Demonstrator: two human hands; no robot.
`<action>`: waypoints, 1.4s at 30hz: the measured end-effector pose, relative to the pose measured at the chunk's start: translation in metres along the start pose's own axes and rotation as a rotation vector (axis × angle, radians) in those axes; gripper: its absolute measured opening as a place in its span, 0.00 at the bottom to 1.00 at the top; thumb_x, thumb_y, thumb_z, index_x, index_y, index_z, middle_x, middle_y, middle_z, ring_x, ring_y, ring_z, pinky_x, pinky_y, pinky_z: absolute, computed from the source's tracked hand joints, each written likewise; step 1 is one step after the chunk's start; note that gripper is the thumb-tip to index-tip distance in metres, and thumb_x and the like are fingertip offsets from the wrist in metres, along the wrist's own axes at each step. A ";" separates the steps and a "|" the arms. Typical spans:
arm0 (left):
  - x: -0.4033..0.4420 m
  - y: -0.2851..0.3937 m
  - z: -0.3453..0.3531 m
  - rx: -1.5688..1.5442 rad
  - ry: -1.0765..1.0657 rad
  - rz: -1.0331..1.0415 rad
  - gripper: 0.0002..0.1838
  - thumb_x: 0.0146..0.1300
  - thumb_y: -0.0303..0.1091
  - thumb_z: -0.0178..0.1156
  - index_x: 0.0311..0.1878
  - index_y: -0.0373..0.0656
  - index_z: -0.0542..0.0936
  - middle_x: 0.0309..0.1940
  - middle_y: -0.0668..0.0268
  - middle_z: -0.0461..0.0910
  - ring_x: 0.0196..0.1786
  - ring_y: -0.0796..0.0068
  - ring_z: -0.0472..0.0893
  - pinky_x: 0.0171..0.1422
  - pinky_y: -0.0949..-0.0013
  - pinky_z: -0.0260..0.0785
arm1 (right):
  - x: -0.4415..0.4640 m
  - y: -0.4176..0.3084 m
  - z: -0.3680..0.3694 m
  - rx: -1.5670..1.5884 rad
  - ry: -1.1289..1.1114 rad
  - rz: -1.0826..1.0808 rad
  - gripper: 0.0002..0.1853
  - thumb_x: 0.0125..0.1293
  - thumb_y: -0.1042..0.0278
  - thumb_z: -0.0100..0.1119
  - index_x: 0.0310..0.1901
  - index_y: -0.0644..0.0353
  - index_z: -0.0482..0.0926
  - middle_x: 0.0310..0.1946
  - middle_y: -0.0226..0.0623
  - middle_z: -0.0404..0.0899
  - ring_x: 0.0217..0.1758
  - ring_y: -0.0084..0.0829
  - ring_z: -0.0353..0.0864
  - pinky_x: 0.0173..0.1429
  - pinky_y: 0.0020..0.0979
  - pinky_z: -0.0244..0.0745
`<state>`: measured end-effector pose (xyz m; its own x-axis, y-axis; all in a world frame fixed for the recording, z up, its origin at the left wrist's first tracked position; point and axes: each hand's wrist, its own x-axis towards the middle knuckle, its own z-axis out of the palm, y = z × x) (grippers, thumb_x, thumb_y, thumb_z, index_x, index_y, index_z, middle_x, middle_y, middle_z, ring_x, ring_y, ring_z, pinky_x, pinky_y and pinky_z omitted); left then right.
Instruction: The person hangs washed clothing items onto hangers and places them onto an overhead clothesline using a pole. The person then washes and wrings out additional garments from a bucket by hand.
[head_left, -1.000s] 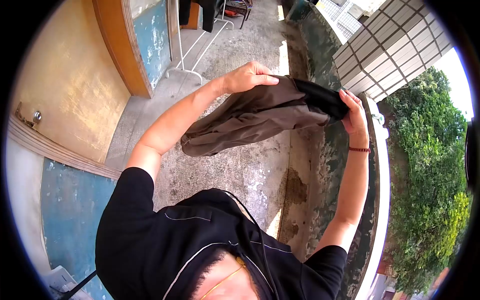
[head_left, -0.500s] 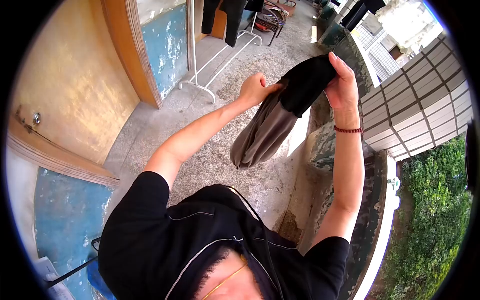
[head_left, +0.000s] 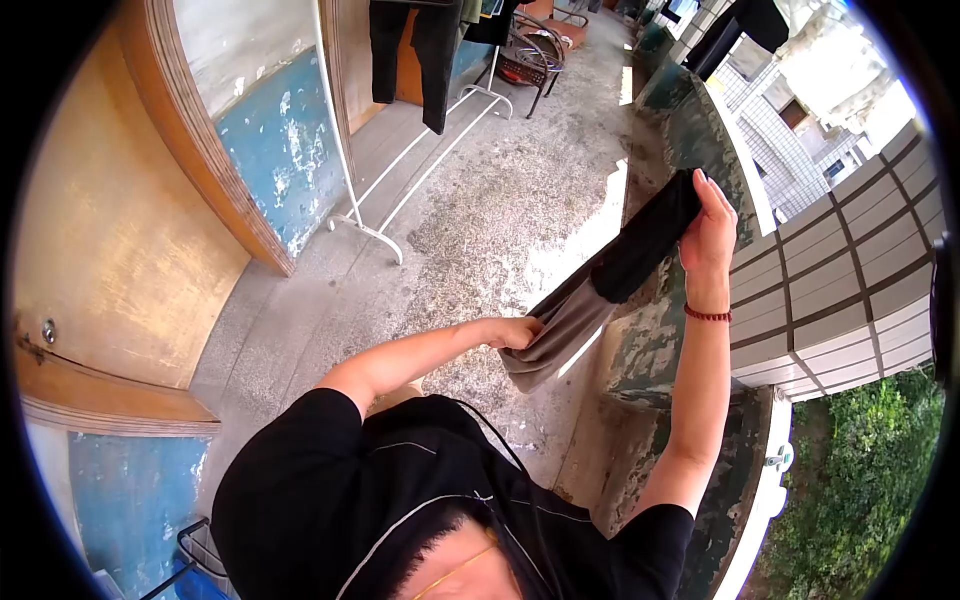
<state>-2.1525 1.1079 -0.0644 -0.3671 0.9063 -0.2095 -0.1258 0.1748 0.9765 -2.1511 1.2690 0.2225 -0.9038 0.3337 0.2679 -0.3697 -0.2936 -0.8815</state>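
A black and grey-brown garment (head_left: pixel 640 250) is stretched on a slant between my two hands, above the walkway floor. At its upper right end, my right hand (head_left: pixel 710 235) is closed on the black part; a dark red bead bracelet circles that wrist. Lower down, my left hand (head_left: pixel 515 332) grips the side of the grey-brown part (head_left: pixel 565 335), with its fingers partly hidden by the cloth. The loose lower end hangs just past my left hand. What kind of garment it is cannot be made out.
A white clothes rack (head_left: pixel 375 235) with dark trousers (head_left: pixel 415 60) stands ahead on the left. Beyond it is a chair (head_left: pixel 535 60). Doors and a peeling blue wall (head_left: pixel 275 150) line the left side; a low wall and a tiled pillar (head_left: pixel 840 270) line the right, with greenery beyond.
My left hand has slid down from the black part to the grey-brown part. The garment is now drawn out narrower, and my right hand sits lower in view.
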 end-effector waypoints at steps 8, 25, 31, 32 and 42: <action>0.111 0.018 -0.133 0.141 -0.175 0.210 0.19 0.47 0.25 0.52 0.46 0.33 0.72 0.34 0.63 0.76 0.38 0.75 0.71 0.42 0.71 0.65 | 0.155 0.025 -0.001 -0.363 0.025 -0.209 0.03 0.57 0.76 0.57 0.27 0.63 0.79 0.25 0.24 0.75 0.27 0.13 0.70 0.33 0.16 0.62; 0.256 0.173 -0.323 0.422 0.521 0.453 0.31 0.48 0.37 0.61 0.56 0.37 0.65 0.33 0.57 0.76 0.36 0.64 0.76 0.41 0.66 0.68 | 0.396 0.055 -0.004 -0.607 -0.126 -0.222 0.02 0.51 0.77 0.61 0.28 0.65 0.79 0.23 0.26 0.76 0.27 0.15 0.71 0.34 0.16 0.64; 0.357 0.159 -0.373 0.194 0.407 0.464 0.45 0.48 0.35 0.60 0.66 0.41 0.44 0.51 0.50 0.64 0.46 0.62 0.75 0.51 0.66 0.67 | 0.495 0.073 -0.038 -0.462 -0.271 -0.291 0.07 0.48 0.85 0.55 0.30 0.66 0.77 0.24 0.26 0.76 0.27 0.14 0.71 0.34 0.14 0.64; 0.366 0.168 -0.376 0.299 0.440 0.434 0.46 0.49 0.38 0.60 0.66 0.41 0.42 0.50 0.49 0.66 0.47 0.61 0.75 0.53 0.66 0.66 | 0.511 0.075 -0.043 -0.431 -0.275 -0.294 0.07 0.48 0.85 0.54 0.30 0.66 0.77 0.24 0.27 0.76 0.26 0.15 0.72 0.33 0.15 0.65; 0.490 0.289 -0.457 -0.767 0.432 0.433 0.08 0.60 0.26 0.46 0.39 0.32 0.72 0.34 0.55 0.77 0.33 0.67 0.79 0.37 0.64 0.74 | 0.689 0.193 -0.234 -1.049 0.133 -0.490 0.19 0.54 0.62 0.62 0.42 0.68 0.75 0.31 0.37 0.78 0.38 0.23 0.74 0.41 0.25 0.70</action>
<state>-2.7902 1.4265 0.0919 -0.8089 0.5879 0.0095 -0.4098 -0.5753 0.7078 -2.7947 1.6513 0.1457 -0.6606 0.3157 0.6812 -0.2570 0.7574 -0.6003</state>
